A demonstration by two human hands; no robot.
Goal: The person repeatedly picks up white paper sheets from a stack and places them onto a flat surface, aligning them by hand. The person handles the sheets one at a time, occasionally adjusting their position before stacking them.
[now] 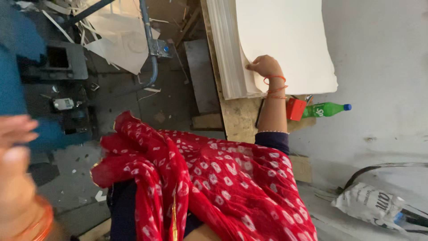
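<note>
We see the right hand (265, 66) reaching out to a stack of large white sheets (232, 49), fingers curled shut on the edge of the top sheet (285, 40), which is lifted and curves away from the pile. The paper is plain, off-white, with slightly wavy edges, and the stack rests on a plywood board (238, 116). The left hand (15, 151) is blurred at the frame's near edge, fingers loosely spread and holding nothing. A red box (295, 109) and a green bottle (327, 109) lie just beside the board. A red dotted scarf (214, 178) fills the foreground.
</note>
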